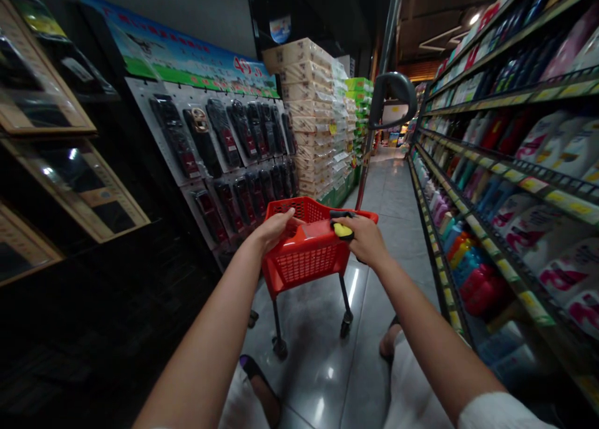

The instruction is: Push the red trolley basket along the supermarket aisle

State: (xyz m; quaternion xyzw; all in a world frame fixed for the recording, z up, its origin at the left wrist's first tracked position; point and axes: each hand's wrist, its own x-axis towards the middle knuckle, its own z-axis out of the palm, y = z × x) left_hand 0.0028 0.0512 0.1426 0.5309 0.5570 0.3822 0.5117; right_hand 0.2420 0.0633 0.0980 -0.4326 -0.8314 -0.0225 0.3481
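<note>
A red plastic shopping cart [306, 264] with a perforated basket stands on dark wheeled legs in front of me. My left hand [279, 228] rests at the left of its near rim, with thumb raised and fingers stretched out. At the right of that rim, my right hand [367, 241] is closed around a small yellow-and-black object [343, 231], whose kind I cannot make out. A long pole [365, 158] with a dark D-shaped grip [395, 101] rises beyond the cart's right side; its lower end is hidden. The basket's inside shows only in part.
On the left, a rack of packaged belts [222, 133] stands beside stacked cartons [309, 117] and boxed goods [87, 183]. Shelves of bottles [519, 154] line the right side. A grey tiled aisle [388, 186] runs ahead between them. My feet show below.
</note>
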